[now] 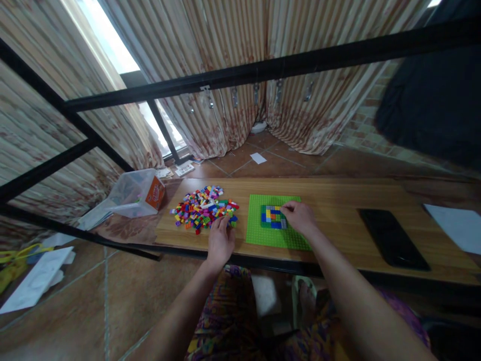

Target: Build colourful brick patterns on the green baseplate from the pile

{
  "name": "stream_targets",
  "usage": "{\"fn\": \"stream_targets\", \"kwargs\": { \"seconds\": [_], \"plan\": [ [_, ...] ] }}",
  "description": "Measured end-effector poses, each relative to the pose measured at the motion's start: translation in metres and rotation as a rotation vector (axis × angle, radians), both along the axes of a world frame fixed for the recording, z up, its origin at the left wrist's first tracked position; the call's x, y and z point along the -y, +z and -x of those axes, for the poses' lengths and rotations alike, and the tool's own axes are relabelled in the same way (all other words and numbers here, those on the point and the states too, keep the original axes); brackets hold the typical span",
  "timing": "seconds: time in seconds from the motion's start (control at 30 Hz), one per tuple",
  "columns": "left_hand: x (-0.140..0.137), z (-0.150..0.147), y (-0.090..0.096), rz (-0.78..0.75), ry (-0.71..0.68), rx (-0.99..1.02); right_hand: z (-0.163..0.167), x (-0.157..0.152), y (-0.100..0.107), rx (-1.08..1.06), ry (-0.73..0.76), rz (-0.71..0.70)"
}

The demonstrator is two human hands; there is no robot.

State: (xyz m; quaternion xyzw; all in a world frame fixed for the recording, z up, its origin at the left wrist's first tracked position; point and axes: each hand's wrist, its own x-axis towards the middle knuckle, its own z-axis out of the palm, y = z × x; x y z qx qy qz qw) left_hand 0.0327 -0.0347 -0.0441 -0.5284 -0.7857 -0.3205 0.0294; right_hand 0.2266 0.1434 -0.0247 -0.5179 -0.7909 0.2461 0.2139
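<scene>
A green studded baseplate [255, 234] lies on the wooden table. On it is a flat, roughly square build of toy bricks [273, 217] in blue, yellow, white, green, grey and orange-red. My right hand [300, 216] is over the build's right side, thumb and finger pinched at its upper right corner. Whatever sits between those fingertips is too small to make out. To the left spreads a heap of loose toy bricks [199, 205] in mixed colours. At the heap's near right edge, my left hand [221, 239] reaches in with fingers extended and slightly apart, touching bricks.
A clear plastic box [131, 195] with an orange label stands left of the table. On the table's right lie a black phone [393, 238] and white paper [456, 228]. A black metal frame bar [240, 75] crosses beyond the table, before curtains [225, 40].
</scene>
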Motion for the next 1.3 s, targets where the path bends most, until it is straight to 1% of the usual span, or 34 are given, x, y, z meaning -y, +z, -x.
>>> {"fn": "stream_targets", "kwargs": {
  "seconds": [0.17, 0.27, 0.4, 0.57, 0.7, 0.83, 0.93, 1.03, 1.13, 1.3],
  "plan": [
    [-0.005, 0.001, -0.003, -0.009, 0.016, -0.018, 0.001, 0.0, -0.002, -0.009, 0.043, -0.027],
    [-0.009, 0.001, -0.004, 0.009, 0.011, -0.049, 0.003, 0.001, -0.002, -0.015, 0.058, -0.015],
    [-0.01, 0.0, -0.006, 0.021, -0.021, -0.067, 0.004, 0.001, -0.004, -0.017, 0.078, 0.01],
    [-0.007, -0.002, -0.006, 0.006, -0.064, -0.083, 0.004, 0.0, -0.006, -0.017, 0.102, 0.006],
    [-0.013, 0.0, -0.006, 0.02, -0.078, -0.109, 0.005, 0.002, -0.008, -0.02, 0.146, 0.015],
    [-0.025, 0.005, -0.007, 0.048, -0.056, -0.129, 0.006, 0.006, -0.008, -0.012, 0.173, 0.023],
    [-0.029, 0.008, -0.007, 0.015, -0.048, -0.101, 0.007, 0.008, -0.005, -0.018, 0.183, 0.028],
    [-0.029, 0.014, -0.006, -0.048, -0.037, -0.037, 0.006, 0.009, -0.003, -0.012, 0.186, 0.017],
    [-0.026, 0.023, -0.001, -0.093, 0.005, 0.003, 0.007, 0.009, -0.002, -0.012, 0.192, 0.01],
    [-0.02, 0.038, 0.009, -0.113, 0.07, 0.014, 0.006, 0.009, 0.0, -0.025, 0.188, -0.001]
  ]
}}
